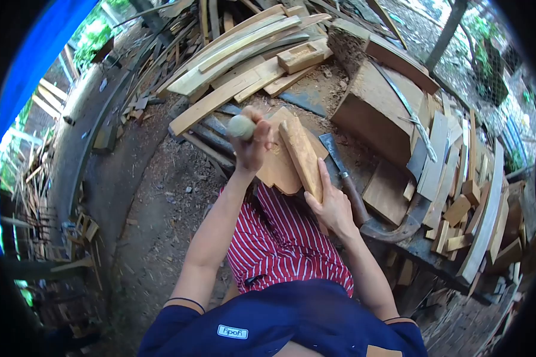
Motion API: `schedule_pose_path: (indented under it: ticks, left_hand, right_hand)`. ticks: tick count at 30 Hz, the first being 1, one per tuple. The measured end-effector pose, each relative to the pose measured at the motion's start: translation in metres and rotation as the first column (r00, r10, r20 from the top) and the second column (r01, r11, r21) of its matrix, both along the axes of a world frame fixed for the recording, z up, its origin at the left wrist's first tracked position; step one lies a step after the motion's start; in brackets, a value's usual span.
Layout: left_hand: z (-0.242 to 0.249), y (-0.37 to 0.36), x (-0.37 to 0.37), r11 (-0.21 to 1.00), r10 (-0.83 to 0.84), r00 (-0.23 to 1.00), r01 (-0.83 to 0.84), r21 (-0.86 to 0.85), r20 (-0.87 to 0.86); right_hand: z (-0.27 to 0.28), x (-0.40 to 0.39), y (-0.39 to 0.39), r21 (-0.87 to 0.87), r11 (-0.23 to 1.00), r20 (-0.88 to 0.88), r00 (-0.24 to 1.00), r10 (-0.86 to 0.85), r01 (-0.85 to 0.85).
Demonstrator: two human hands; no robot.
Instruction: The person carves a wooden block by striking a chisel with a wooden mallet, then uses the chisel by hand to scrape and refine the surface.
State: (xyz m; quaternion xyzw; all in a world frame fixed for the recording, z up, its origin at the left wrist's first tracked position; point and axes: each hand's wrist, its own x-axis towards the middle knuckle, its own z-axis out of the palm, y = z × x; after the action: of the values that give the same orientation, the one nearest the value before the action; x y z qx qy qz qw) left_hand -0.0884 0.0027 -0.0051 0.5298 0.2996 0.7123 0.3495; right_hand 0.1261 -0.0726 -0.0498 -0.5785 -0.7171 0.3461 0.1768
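Note:
My left hand (254,147), smeared by motion, is closed around a thing with a rounded pale end (241,127); its lower part is hidden. That hand hovers over the left side of a flat piece of wood (275,174) with a jagged near edge. Resting across the flat piece is a thick wooden block (302,156), slanted toward me. My right hand (332,205) grips the near end of the block, fingers along its right side. Just right of it lies a blade tool (335,156) with a brown wooden handle, pointing away from me.
Long curved wood strips (238,56) are stacked at the back. A big wooden block (375,110) stands behind right, with a long thin blade (402,98) on top. A curved tool (393,232) lies near the bench's right edge, beside piled offcuts (458,214).

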Motion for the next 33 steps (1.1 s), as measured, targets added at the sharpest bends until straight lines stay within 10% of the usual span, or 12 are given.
schedule_pose_path:
  ticks: [2, 8, 33]
  left_hand:
    - [0.004, 0.003, -0.011, 0.997, 0.022, 0.988, -0.011, 0.077, -0.151]
    - [0.010, -0.018, -0.015, 0.975, 0.207, 0.901, -0.157, -0.158, 0.382]
    - [0.000, -0.005, 0.013, 0.957, 0.286, 0.947, -0.290, 0.002, 0.146]
  right_hand:
    - [-0.002, 0.000, 0.000, 0.033, 0.999, 0.047, 0.999, 0.023, -0.024]
    - [0.001, 0.001, 0.001, 0.008, 1.000, 0.034, 0.999, 0.024, -0.025]
    - [0.005, -0.001, 0.001, 0.009, 1.000, 0.050, 0.999, 0.016, -0.016]
